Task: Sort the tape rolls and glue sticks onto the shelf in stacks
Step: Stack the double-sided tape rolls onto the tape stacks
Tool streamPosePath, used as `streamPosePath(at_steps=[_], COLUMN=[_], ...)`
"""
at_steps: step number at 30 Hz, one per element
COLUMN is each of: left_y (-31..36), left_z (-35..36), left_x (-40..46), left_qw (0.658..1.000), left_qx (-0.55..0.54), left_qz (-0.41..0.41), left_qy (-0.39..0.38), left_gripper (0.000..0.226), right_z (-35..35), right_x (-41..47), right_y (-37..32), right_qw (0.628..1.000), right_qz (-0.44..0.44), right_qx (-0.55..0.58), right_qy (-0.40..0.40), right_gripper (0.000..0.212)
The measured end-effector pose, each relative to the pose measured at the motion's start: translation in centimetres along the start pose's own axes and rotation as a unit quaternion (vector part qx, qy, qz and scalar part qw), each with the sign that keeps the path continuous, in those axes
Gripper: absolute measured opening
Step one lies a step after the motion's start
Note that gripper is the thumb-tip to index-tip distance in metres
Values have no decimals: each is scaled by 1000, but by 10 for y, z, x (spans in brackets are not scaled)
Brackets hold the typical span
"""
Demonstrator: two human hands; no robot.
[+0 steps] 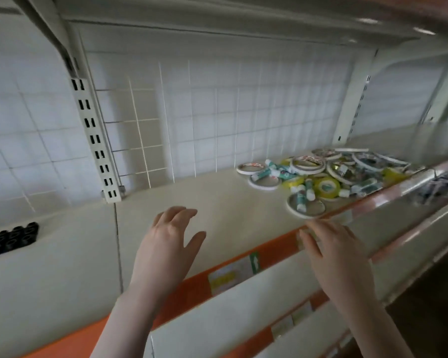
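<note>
The shelf (217,202) looks like matt cream painted metal, its front strip (192,285) glossy orange; behind stands thin white coated wire grid (189,112). Yellow tape rolls (327,187) shine like plastic film, white rolls (265,182) papery

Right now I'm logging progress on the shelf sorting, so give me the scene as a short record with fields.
items: mixed pile of tape rolls and glue sticks, unsorted
pile location: right part of the shelf
stacks made: none
left hand: open, over the bare shelf, holds nothing
right hand: open, fingers at the orange front edge
other: black pieces at far left
</note>
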State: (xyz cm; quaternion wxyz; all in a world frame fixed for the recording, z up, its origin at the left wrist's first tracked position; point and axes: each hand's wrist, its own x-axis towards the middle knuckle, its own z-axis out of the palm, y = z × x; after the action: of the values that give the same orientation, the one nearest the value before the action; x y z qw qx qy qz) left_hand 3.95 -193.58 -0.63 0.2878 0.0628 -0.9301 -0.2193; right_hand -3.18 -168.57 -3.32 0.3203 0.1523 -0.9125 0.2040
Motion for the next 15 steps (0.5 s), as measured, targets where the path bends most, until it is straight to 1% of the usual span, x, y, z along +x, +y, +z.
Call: streamPosePath(at_steps=[6,9,15], left_y=[36,53,85], left_z=[59,79,122], left_x=[64,86,115], left_qw=[1000,1000,1000], left_qx=[-13,-11,24], left_qz=[19,20,-8], left_qy=[-1,-10,2], left_gripper=[41,41,40], right_z=[20,29,45], right_x=[52,80,129], right_y=[61,89,141], right_qw=[999,999,997], right_qz=[2,9,-41], right_qx=[-16,-7,37], right_qy=[38,37,52], right_gripper=[19,21,18])
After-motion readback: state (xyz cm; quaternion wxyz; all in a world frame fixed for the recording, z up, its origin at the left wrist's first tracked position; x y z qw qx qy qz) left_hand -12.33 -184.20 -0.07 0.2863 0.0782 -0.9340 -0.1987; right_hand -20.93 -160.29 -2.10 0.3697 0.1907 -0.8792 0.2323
